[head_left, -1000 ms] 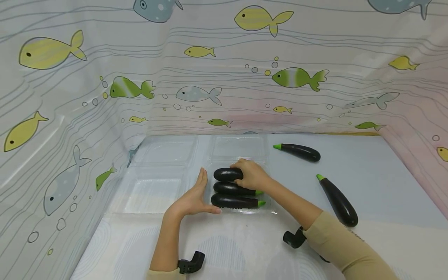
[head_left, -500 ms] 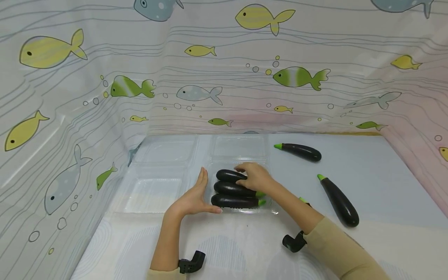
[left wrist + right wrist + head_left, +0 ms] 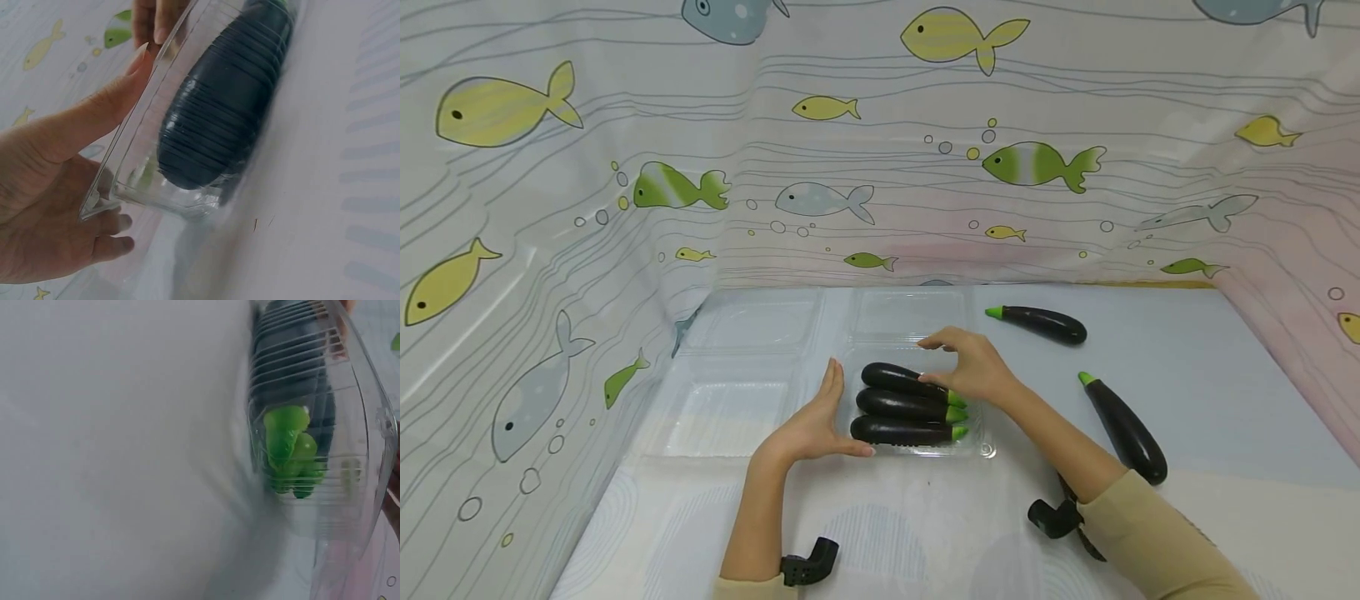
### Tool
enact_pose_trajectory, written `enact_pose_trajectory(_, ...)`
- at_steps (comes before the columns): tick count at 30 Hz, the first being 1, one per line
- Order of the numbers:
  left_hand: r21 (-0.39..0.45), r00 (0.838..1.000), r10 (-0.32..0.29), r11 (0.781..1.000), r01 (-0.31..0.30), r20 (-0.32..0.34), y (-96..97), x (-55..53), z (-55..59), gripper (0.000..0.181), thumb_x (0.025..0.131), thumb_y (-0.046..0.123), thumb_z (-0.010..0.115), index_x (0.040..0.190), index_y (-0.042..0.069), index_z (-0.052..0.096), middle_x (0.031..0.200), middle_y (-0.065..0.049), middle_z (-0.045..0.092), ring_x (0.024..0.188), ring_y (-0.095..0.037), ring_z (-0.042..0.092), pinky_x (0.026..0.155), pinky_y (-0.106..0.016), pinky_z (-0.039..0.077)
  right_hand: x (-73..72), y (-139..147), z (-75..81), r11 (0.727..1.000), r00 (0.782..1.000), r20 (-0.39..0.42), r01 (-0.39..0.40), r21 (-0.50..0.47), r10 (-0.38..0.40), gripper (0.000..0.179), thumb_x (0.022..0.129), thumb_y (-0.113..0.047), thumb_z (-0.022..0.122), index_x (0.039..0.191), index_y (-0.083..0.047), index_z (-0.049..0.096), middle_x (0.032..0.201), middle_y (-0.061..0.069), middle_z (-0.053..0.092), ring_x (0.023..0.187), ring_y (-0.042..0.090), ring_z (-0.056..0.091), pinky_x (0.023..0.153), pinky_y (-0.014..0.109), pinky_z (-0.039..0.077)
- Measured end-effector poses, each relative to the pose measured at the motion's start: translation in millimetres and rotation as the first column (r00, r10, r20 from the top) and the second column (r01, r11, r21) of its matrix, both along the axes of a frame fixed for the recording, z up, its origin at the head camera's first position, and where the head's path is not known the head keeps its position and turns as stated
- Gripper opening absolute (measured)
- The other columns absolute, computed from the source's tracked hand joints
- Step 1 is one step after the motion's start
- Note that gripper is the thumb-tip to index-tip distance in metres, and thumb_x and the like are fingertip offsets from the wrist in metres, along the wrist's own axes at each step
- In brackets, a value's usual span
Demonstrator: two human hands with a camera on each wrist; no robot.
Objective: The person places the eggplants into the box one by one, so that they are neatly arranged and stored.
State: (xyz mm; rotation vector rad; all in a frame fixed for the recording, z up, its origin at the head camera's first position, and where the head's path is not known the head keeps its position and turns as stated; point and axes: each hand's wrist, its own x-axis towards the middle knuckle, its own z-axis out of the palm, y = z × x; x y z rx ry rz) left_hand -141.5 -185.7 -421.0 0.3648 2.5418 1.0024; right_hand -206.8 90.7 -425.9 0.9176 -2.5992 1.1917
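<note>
Three black eggplants with green stem ends lie side by side in a clear plastic clamshell container point(image 3: 976, 435); the farthest eggplant point(image 3: 891, 377) slants slightly, over the middle eggplant point(image 3: 898, 405) and the nearest eggplant point(image 3: 902, 431). My right hand point(image 3: 977, 364) is at the far right of the container, its thumb at the farthest eggplant's stem end and its bent fingers apart from it. At the container's left side, my left hand point(image 3: 808, 432) has its fingers extended and its thumb along the near corner. In the left wrist view, that thumb lies along the container's rim point(image 3: 119, 147).
Left of this container is another open clear clamshell point(image 3: 730, 417). On the right lie a loose eggplant point(image 3: 1045, 325) at the back and another eggplant point(image 3: 1123, 429) nearer. A dark rounded end point(image 3: 1091, 547) shows beside the right sleeve. A fish-patterned curtain point(image 3: 880, 150) stands behind.
My right hand has let go of the farthest eggplant and drawn back to the right, uncovering its green stem end. My left hand has stayed in place.
</note>
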Motion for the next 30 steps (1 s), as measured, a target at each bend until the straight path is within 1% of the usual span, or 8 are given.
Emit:
enact_pose_trajectory(4, 0.002, 1.000, 0.002, 1.000, -0.002, -0.009, 0.3, 0.4, 0.5, 0.137, 0.065, 0.036, 0.090, 0.151, 0.000, -0.011, 0.157, -0.013, -0.021, 0.145, -0.029, -0.006, 0.115, -0.048, 0.015, -3.6, 8, 2.1, 1.000, 0.996, -0.085, -0.003, -0.031, 0.000, 0.046, 0.070, -0.015, 0.088, 0.110, -0.006, 0.070, 0.106, 0.007, 0.069, 0.098, 0.031, 0.065, 0.084, 0.042, 0.053)
enact_pose_trajectory(10, 0.003, 1.000, -0.004, 1.000, 0.004, -0.009, 0.3, 0.6, 0.3, 0.138, 0.065, 0.035, 0.090, 0.150, -0.001, -0.011, 0.157, -0.014, -0.021, 0.145, -0.028, -0.007, 0.115, -0.047, 0.016, -10.1, 19, 3.2, 0.997, 0.988, -0.154, -0.026, -0.074, 0.014, 0.046, 0.068, -0.012, 0.088, 0.110, -0.006, 0.069, 0.104, 0.006, 0.069, 0.098, 0.022, 0.065, 0.085, 0.035, 0.053)
enact_pose_trajectory(15, 0.003, 1.000, -0.002, 1.000, 0.002, -0.005, 0.8, 0.8, 1.2, 0.137, 0.065, 0.035, 0.090, 0.150, 0.000, -0.012, 0.157, -0.015, -0.021, 0.145, -0.029, -0.006, 0.114, -0.048, 0.016, -14.8, 28, 3.5, 0.992, 0.979, -0.202, -0.038, -0.116, 0.014, 0.045, 0.067, -0.008, 0.088, 0.108, -0.005, 0.070, 0.103, 0.007, 0.070, 0.096, 0.024, 0.066, 0.084, 0.036, 0.054)
enact_pose_trajectory(19, 0.002, 1.000, -0.001, 1.000, 0.001, 0.000, 0.9, 1.3, 2.5, 0.137, 0.065, 0.035, 0.090, 0.150, 0.000, -0.012, 0.157, -0.014, -0.021, 0.145, -0.029, -0.006, 0.114, -0.048, 0.016, -18.3, 33, 2.5, 0.991, 0.979, -0.204, -0.040, -0.127, 0.013, 0.043, 0.068, -0.008, 0.088, 0.107, -0.004, 0.070, 0.102, 0.008, 0.070, 0.096, 0.024, 0.066, 0.084, 0.037, 0.054)
enact_pose_trajectory(25, 0.005, 1.000, 0.000, 1.000, 0.000, 0.004, 0.8, 1.4, 2.5, 0.137, 0.065, 0.035, 0.090, 0.151, 0.000, -0.012, 0.157, -0.014, -0.021, 0.145, -0.028, -0.006, 0.114, -0.048, 0.016, -22.5, 40, 1.1, 0.996, 0.985, -0.172, 0.000, -0.094, -0.017, 0.044, 0.068, -0.011, 0.088, 0.108, -0.005, 0.070, 0.103, 0.007, 0.070, 0.097, 0.024, 0.066, 0.085, 0.036, 0.054)
enact_pose_trajectory(30, 0.007, 1.000, 0.003, 1.000, -0.003, 0.002, 0.8, 1.2, 1.8, 0.137, 0.065, 0.036, 0.090, 0.151, 0.001, -0.011, 0.157, -0.013, -0.020, 0.145, -0.029, -0.005, 0.114, -0.048, 0.017, -27.0, 45, -1.7, 0.996, 0.987, -0.160, 0.019, -0.082, -0.032, 0.045, 0.068, -0.010, 0.088, 0.108, -0.003, 0.069, 0.104, 0.008, 0.070, 0.097, 0.026, 0.065, 0.084, 0.038, 0.054)
